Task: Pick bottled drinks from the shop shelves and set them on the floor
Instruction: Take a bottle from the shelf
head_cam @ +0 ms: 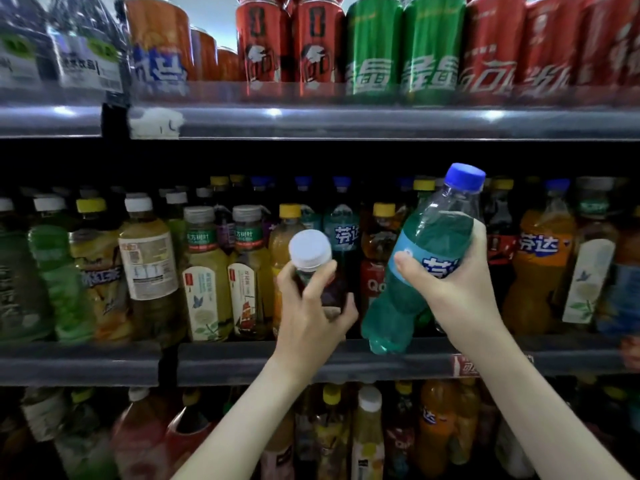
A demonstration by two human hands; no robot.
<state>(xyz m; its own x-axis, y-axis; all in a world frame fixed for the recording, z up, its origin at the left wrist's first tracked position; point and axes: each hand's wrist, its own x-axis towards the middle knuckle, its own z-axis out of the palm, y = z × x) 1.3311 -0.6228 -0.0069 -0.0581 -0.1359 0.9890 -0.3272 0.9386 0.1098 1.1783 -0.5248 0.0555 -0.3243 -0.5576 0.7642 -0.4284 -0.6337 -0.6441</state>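
My left hand [311, 317] grips a dark bottle with a white cap [310, 250], held in front of the middle shelf and tilted toward me. My right hand [453, 289] grips a teal soda bottle with a blue cap [429, 244] around its blue label. This bottle leans right, with its base near the middle shelf's front edge [242, 362]. Both bottles are off the shelf, side by side and apart.
The middle shelf is packed with tea, juice and soda bottles [207, 271]. Cans [374, 46] in red, green and orange fill the top shelf [346, 123]. More bottles [367, 431] stand on the shelf below, between my forearms. The floor is out of view.
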